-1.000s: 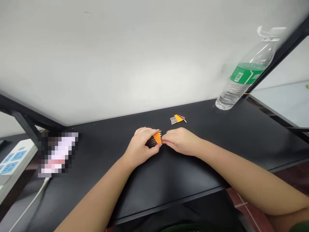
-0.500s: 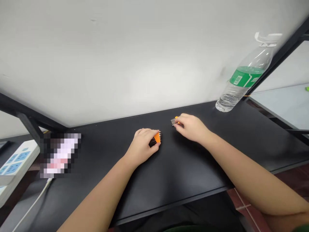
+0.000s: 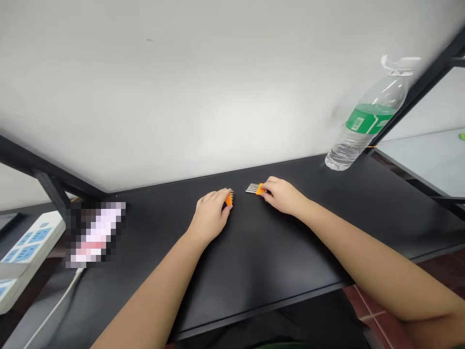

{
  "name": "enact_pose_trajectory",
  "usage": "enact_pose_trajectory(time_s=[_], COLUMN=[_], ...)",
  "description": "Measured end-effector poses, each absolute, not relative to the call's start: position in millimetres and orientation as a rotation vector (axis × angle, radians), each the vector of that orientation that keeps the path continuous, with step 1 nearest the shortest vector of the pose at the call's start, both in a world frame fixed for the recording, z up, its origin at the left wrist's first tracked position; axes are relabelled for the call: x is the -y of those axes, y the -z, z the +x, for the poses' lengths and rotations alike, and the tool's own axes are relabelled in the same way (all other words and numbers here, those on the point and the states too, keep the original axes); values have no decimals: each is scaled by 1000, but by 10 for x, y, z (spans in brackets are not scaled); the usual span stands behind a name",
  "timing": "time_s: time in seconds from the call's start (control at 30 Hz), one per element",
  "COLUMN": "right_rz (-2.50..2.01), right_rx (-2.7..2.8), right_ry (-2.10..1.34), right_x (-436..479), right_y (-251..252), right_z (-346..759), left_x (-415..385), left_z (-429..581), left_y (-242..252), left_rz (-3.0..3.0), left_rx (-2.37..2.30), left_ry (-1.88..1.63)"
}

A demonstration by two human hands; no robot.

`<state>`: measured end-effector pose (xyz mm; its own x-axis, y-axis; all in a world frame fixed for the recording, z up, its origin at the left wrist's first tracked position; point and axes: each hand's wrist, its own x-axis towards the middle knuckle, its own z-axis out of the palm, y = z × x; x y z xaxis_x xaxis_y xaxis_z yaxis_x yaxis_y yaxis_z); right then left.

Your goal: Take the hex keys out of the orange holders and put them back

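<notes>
My left hand [image 3: 210, 215] is closed around an orange holder [image 3: 229, 198] with a row of short dark metal tips sticking out on its right side; the rest of it is hidden under my fingers. In my right hand [image 3: 281, 195], thumb and fingers pinch a second orange holder [image 3: 260, 189], from which several slim silver metal rods, like screwdriver bits [image 3: 251, 188], point left. The two holders face each other a short distance apart, at or just above the black tabletop [image 3: 254, 257].
A large water bottle [image 3: 366, 121] with a green label stands at the back right by the wall. On the left lie a blurred-out phone-like object [image 3: 96, 235] with a white cable [image 3: 54, 310] and a white power strip [image 3: 31, 257]. Black frame posts [image 3: 53, 191] rise at both sides.
My right hand has moved slightly left, and its holder now shows more of the silver rods. My left hand has shifted a little left and away from me, still gripping its holder.
</notes>
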<state>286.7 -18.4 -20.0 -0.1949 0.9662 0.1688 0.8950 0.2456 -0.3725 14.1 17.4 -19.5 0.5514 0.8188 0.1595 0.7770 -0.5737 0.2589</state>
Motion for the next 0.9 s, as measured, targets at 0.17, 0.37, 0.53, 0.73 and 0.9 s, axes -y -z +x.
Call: enact_pose_trajectory(time_s=[0.17,0.37,0.53,0.73,0.9], right_rz=[-1548,-1367,-1260,-1144,-1110], right_rx=[2257,2335,2365,2408,2418], right_ry=[-366,-458,-471,-382,-415], right_x=[290,355,385,363,356], right_y=[144,120,113,155,150], right_z=[2690,2572,2529,2515,2499], left_x=[-86,170,165,88,63], left_z=[174,327,372,341,357], left_y=[152,62,104,150,183], left_rz=[2723,2746,2673,2627,2578], left_rx=[-1412,-978,-1033,-1075,-989], left_ry=[-547,-547,-439,-428,-507])
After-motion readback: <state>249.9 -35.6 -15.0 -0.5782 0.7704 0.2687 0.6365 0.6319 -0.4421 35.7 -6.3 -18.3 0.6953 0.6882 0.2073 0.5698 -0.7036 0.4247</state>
